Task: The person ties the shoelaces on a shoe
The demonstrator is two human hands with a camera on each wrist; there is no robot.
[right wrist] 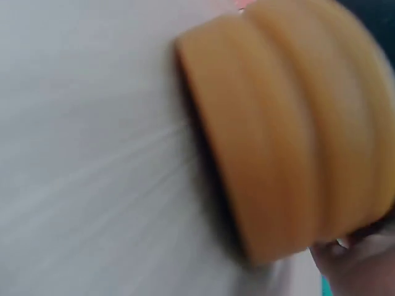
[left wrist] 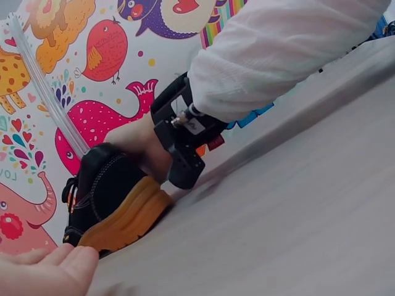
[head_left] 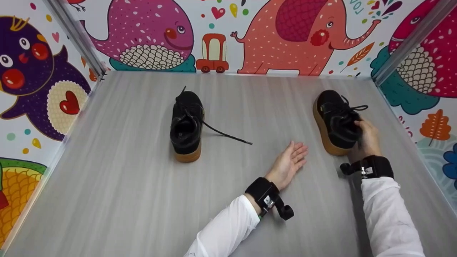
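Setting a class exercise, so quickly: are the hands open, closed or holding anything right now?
Left hand: open, holding nothing.
Right hand: closed, holding the black shoe farther right by its ankle opening.

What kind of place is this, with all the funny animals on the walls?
It may be a little indoor booth for recording hands at work: cartoon walls close in three sides of a grey surface, and black camera bands circle both wrists.

Booth-like enclosure (head_left: 18, 117), kind of building unclear, white panels (head_left: 223, 25) printed with a cartoon elephant (head_left: 282, 53), whale (head_left: 146, 28) and little red car (head_left: 212, 65), metal strips (head_left: 76, 35) at the corners, grey wood-grain tabletop (head_left: 125, 178)
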